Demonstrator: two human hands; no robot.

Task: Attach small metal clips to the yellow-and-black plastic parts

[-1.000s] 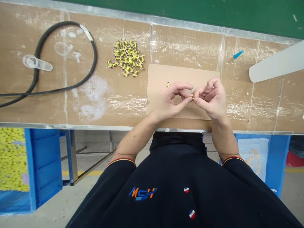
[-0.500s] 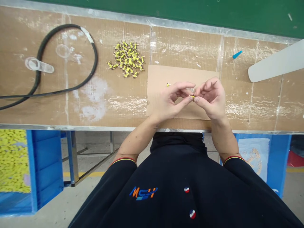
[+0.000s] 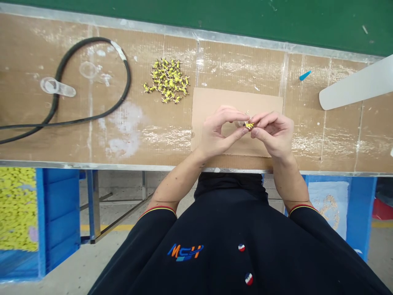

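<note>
Over a flat cardboard sheet (image 3: 208,96), my left hand (image 3: 217,131) and my right hand (image 3: 274,133) meet at their fingertips. Between them is a small yellow figure (image 3: 249,125) with dark and pale bits, pinched by thumb and fingers on both sides. Its finer details are too small to make out. Just behind the fingers shows part of a clear round piece (image 3: 240,123), mostly hidden by my left hand. To the left of the sheet lies a loose pile of similar yellow figures (image 3: 168,80).
A black cable (image 3: 129,78) loops across the left of the table beside a clear plastic tube (image 3: 66,89). At the right are a blue pointed cap (image 3: 305,75) and a long white object (image 3: 353,84). Below the table edge, a blue crate (image 3: 59,209) holds yellow pieces.
The figure at my fingertips has turned and shows more yellow. My left fingers have lowered slightly, and the single figure seen earlier on the sheet is out of sight. The view has shifted slightly.
</note>
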